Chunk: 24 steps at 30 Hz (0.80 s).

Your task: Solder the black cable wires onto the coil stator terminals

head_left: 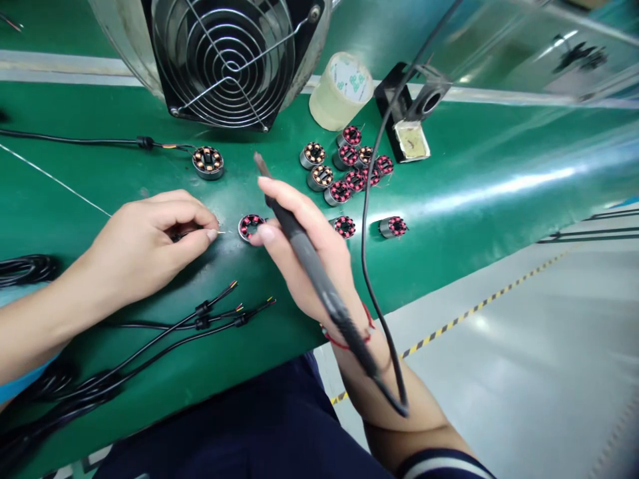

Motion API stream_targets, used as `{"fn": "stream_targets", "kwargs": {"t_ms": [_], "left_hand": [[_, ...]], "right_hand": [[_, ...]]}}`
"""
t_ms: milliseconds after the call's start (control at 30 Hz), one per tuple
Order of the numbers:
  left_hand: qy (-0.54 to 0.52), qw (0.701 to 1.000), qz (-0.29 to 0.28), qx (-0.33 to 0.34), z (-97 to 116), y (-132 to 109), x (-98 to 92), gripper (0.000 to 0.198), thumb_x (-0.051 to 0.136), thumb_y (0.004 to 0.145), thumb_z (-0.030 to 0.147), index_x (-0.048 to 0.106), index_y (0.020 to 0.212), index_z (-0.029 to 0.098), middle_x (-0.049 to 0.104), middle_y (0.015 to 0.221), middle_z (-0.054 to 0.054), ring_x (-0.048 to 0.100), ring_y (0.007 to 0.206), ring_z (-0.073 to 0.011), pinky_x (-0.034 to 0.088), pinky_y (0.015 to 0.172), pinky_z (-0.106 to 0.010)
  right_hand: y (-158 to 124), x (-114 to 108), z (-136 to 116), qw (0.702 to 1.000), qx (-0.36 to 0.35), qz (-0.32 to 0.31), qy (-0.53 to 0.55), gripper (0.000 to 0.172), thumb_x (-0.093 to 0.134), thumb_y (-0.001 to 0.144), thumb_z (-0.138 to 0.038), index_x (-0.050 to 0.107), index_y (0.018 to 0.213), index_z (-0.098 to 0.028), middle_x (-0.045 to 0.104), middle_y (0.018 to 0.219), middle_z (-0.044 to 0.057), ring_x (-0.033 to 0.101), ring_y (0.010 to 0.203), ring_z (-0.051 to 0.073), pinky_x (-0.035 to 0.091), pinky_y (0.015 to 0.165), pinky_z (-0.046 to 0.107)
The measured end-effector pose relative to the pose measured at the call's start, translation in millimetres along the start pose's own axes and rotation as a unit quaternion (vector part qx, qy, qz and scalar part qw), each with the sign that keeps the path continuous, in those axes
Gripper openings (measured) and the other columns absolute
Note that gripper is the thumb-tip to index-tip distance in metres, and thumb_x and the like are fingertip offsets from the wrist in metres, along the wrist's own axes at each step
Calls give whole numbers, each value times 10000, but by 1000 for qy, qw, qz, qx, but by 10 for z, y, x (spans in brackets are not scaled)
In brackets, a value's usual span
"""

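My left hand [150, 243] is closed in a pinch on a thin solder wire [64, 178], which trails off to the left; its short tip pokes out past my fingertips. My right hand [327, 243] grips a black soldering iron [312, 266], whose tip points up and away over the bench. With the thumb and fingertips of that same hand I touch a small round motor stator [246, 228] with red windings. A gap separates the solder's end from this stator. Whatever else lies inside my left palm is hidden.
A caged fan [232, 66] stands at the back, beside a tape roll [339, 93] and an iron stand [412, 113]. Several stators [339, 192] cluster at right. One wired stator [208, 163] sits at left. Black cables [174, 346] lie in front; the iron's cord [367, 219] crosses the bench.
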<state>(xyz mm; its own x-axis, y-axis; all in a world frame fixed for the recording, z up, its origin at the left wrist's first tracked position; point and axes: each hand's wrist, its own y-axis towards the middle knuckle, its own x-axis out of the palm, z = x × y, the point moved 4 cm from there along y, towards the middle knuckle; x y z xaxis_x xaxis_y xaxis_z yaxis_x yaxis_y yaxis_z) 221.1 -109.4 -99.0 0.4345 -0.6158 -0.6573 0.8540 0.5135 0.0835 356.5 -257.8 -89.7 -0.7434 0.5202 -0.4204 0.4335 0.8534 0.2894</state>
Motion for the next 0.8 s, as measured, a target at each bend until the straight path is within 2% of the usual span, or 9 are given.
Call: {"fn": "stream_targets", "kwargs": {"t_ms": [133, 267, 367, 467, 567, 700, 800], "left_hand": [[12, 999, 0, 32, 21, 17, 7, 212, 597, 917, 298, 732, 773, 222, 723, 837, 26, 639, 761, -119, 470, 722, -255], [59, 993, 10, 102, 85, 3, 15, 215, 571, 977, 261, 744, 862, 206, 724, 916, 17, 656, 828, -113, 496, 793, -249], [85, 987, 12, 137, 94, -3, 32, 222, 556, 1003, 255, 754, 914, 211, 724, 961, 11, 666, 878, -123, 507, 812, -257], [92, 987, 10, 132, 73, 2, 39, 218, 560, 1002, 257, 760, 920, 225, 729, 972, 3, 677, 882, -138, 525, 817, -272], [51, 994, -16, 99, 61, 8, 32, 211, 572, 980, 238, 769, 904, 223, 741, 958, -24, 692, 872, -158, 553, 833, -289], [-6, 998, -42, 52, 59, 4, 8, 231, 554, 946, 209, 769, 862, 220, 745, 915, -41, 692, 833, -169, 575, 814, -294], [-27, 998, -41, 36, 58, -7, 1, 245, 540, 937, 204, 765, 841, 223, 742, 891, -39, 685, 820, -171, 584, 831, -307]], "right_hand": [[-255, -98, -118, 996, -12, 80, -23, 220, 614, 1016, -248, 673, 1226, -277, 742, 1012, 12, 697, 869, 168, 631, 822, 348], [-457, -46, -91, 989, -16, 148, 2, 222, 642, 962, -172, 653, 1160, -271, 692, 877, -26, 628, 666, 110, 590, 627, 256], [-511, -8, -52, 986, -25, 162, 16, 196, 659, 969, -204, 642, 1156, -260, 710, 887, -31, 628, 597, 83, 576, 565, 220], [-468, 10, -28, 990, -20, 134, 43, 257, 621, 1025, -254, 619, 1281, -274, 765, 974, -13, 704, 637, 96, 638, 657, 247], [-323, 6, -29, 994, -6, 91, 56, 367, 556, 1057, -225, 563, 1412, -316, 794, 984, -18, 761, 725, 117, 659, 741, 266], [-45, 48, -37, 1000, -21, -3, -14, 367, 584, 995, -148, 622, 1323, -310, 796, 1024, -6, 767, 959, 172, 631, 879, 332], [97, 144, 3, 995, -43, -62, -62, 426, 596, 932, -116, 614, 1321, -286, 777, 1053, 17, 711, 1019, 214, 586, 916, 399]]}}
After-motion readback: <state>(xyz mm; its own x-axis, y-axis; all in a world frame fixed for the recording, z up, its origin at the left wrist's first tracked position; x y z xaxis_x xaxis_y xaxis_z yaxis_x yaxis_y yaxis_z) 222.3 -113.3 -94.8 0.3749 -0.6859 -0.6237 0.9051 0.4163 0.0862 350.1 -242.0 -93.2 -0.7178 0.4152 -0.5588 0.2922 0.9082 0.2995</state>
